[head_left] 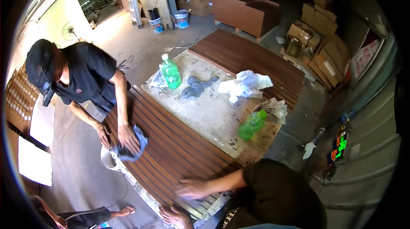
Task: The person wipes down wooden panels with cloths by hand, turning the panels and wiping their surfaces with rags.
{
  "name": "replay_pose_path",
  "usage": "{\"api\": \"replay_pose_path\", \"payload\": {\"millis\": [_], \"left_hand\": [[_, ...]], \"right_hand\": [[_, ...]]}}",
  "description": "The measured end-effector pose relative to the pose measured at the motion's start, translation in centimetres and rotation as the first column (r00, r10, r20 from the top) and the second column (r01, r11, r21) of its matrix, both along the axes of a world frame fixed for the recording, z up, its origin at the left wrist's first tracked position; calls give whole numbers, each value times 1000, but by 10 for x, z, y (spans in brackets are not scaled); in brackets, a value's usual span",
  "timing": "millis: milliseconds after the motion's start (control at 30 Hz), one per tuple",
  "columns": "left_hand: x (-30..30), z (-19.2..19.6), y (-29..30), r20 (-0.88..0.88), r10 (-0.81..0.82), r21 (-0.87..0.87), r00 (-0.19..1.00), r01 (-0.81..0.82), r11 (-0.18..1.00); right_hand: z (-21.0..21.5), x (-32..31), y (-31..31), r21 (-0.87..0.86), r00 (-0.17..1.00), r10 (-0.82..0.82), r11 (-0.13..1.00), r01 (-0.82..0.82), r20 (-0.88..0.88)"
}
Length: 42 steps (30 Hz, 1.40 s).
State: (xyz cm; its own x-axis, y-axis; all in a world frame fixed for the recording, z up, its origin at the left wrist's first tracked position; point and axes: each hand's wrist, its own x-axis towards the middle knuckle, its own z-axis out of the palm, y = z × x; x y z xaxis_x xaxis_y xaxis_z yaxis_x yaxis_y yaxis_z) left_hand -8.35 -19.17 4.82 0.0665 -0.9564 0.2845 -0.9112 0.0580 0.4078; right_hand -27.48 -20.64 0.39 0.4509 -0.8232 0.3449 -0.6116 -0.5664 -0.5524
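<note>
A brown slatted wooden panel (171, 143) lies along the near side of the worktable, dark grooves running its length. My right hand (193, 189) is over the slats near the panel's lower end, smeared by motion; whether it holds anything cannot be made out. At the panel's near edge rests my left hand (173, 216), fingers stretched out, with nothing seen in it. Across the panel, a co-worker in a dark cap and shirt presses a blue-grey cloth (136, 143) onto the slats with one hand, the other hand by the edge.
Green bottles stand at the table's far left (171, 73) and right (253, 125). Between them lie a dark crumpled cloth (198, 86) and white rags (245, 84). Another brown panel (239, 51) lies behind. A white bucket (110, 160) stands beside the table; cardboard boxes (318, 19) are stacked back right.
</note>
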Motion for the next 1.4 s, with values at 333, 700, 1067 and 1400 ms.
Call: {"api": "replay_pose_path", "payload": {"millis": [333, 700, 1067, 1400], "left_hand": [[4, 12, -3, -49, 56, 166, 997, -47, 985], [11, 1, -3, -136, 109, 113, 985, -94, 989], [11, 10, -2, -211, 119, 89, 970, -102, 991], [12, 11, 3, -269, 130, 112, 954, -103, 988]], "right_hand": [[82, -24, 12, 177, 985, -137, 972, 154, -105], [55, 23, -103, 0, 973, -216, 976, 217, -78], [52, 41, -63, -138, 987, 28, 989, -50, -158], [60, 38, 17, 105, 984, 110, 990, -95, -140]]}}
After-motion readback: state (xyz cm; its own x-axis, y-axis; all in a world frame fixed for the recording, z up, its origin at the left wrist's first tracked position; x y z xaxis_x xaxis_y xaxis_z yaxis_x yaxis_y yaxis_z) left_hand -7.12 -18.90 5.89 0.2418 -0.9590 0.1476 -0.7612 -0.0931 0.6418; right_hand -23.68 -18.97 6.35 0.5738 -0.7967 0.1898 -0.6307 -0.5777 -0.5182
